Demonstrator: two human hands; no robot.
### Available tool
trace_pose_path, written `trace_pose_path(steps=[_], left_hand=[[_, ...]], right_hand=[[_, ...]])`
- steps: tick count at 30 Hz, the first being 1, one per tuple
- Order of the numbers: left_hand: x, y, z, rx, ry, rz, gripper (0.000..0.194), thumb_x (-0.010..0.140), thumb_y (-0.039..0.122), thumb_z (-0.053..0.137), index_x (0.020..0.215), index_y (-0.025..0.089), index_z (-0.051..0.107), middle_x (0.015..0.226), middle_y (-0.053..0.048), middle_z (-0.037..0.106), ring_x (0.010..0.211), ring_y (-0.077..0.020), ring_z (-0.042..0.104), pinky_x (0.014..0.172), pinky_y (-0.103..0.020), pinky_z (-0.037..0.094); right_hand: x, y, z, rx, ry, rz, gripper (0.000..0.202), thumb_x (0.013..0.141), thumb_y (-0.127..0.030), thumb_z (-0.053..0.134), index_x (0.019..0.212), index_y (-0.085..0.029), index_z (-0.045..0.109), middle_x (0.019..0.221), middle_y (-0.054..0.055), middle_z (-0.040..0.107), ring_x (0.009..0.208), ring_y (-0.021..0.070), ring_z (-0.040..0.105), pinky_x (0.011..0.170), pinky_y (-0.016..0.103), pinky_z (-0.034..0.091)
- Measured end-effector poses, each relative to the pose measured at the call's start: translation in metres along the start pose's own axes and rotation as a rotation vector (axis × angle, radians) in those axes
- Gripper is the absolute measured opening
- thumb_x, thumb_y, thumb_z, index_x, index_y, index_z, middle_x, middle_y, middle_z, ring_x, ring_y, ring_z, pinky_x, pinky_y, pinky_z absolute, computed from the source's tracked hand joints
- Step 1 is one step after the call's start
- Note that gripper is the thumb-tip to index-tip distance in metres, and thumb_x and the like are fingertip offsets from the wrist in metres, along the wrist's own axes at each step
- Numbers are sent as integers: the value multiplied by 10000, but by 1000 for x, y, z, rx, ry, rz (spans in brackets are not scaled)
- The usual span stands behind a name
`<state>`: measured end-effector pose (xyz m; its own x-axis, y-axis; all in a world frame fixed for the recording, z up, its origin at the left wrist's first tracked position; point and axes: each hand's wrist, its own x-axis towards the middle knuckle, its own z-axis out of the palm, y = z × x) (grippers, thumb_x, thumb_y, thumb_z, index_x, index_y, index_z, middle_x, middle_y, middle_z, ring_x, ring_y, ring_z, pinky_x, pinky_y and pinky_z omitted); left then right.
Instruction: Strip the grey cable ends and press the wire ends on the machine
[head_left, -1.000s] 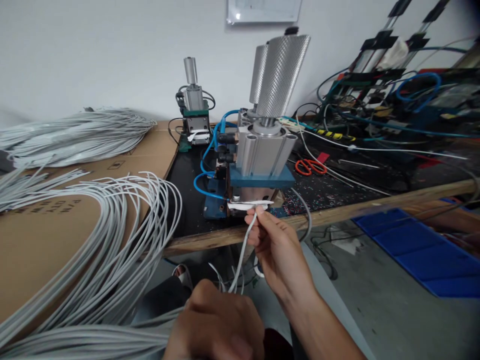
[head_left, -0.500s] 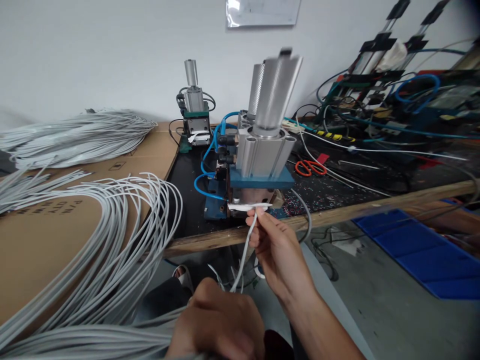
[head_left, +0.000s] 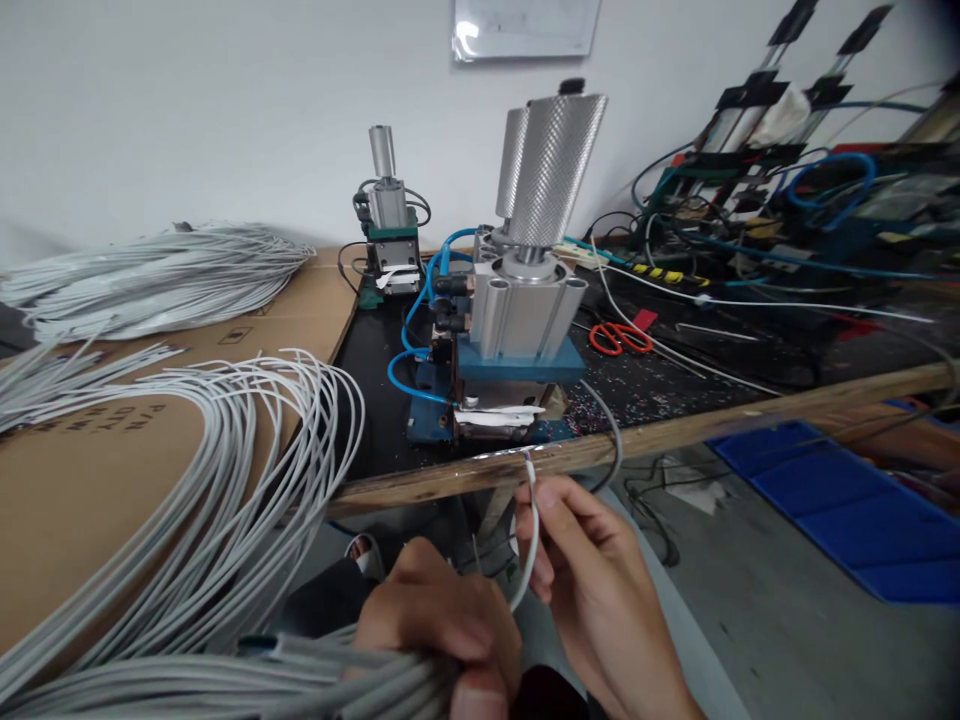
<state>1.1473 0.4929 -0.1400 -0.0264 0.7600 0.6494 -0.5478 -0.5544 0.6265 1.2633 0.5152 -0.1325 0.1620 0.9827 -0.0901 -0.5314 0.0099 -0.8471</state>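
Observation:
My right hand (head_left: 592, 570) pinches a single pale cable (head_left: 533, 525) between thumb and fingers. The cable's tip points up just in front of the bench edge, with small dark-coloured strands showing at its end. Below and to the left, my left hand (head_left: 439, 615) is wrapped around a thick bundle of grey cables (head_left: 187, 685); the pinched cable curves down beside this hand. Beyond my hands stands a pneumatic machine (head_left: 525, 310) with a silver cylinder and knurled top. White strips (head_left: 499, 415) lie across its jaw area, apart from the cable tip.
Cardboard (head_left: 97, 480) at the left bears looped grey cables (head_left: 225, 430) and a wrapped cable bundle (head_left: 165, 275). A smaller machine (head_left: 390, 215) stands behind. Orange-handled scissors (head_left: 621, 338) lie on the black bench, whose wooden edge (head_left: 675, 420) runs across. A blue panel (head_left: 832, 510) is at the right.
My right hand has drawn the cable end back from the machine's jaw, down and slightly right. The left hand has turned, and the cable bundle in it now shows more plainly.

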Motion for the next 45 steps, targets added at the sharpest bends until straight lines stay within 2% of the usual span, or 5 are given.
trace_pose_path(steps=[9, 16, 25, 32, 45], left_hand=[[10, -9, 17, 2, 290, -405, 152, 944, 381, 651, 924, 236, 691, 758, 15, 517, 573, -82, 440, 531, -213, 364], [19, -16, 12, 335, 81, -690, 249, 989, 429, 562, 889, 202, 585, 674, 37, 515, 627, -117, 499, 621, -225, 422], [16, -19, 13, 319, -57, -660, 143, 956, 328, 618, 939, 191, 653, 851, -15, 640, 789, -167, 556, 739, -267, 454], [11, -16, 16, 383, 192, -529, 177, 992, 352, 581, 881, 228, 641, 728, 34, 591, 645, -115, 518, 644, -211, 427], [14, -12, 15, 317, -6, -627, 110, 926, 262, 628, 832, 204, 626, 593, 36, 598, 557, -121, 520, 572, -219, 411]], right_hand=[[-20, 8, -46, -181, 78, 26, 300, 782, -471, 837, 837, -184, 770, 634, 0, 656, 464, 80, 531, 433, 168, 438], [-30, 23, -123, -705, -109, 336, 537, 800, -649, 721, 615, -147, 666, 573, 33, 643, 415, 138, 595, 401, 223, 455], [-16, -36, -30, -679, -118, -398, 133, 899, -323, 697, 921, -272, 818, 869, 61, 685, 686, 182, 648, 582, 266, 533], [-21, -15, -36, -417, -169, -200, 280, 954, -466, 637, 862, -216, 723, 672, 17, 633, 478, 117, 511, 424, 223, 416], [-22, -25, -47, -731, -356, -202, 347, 994, -415, 568, 736, -202, 659, 601, -5, 594, 542, 128, 523, 511, 238, 379]])
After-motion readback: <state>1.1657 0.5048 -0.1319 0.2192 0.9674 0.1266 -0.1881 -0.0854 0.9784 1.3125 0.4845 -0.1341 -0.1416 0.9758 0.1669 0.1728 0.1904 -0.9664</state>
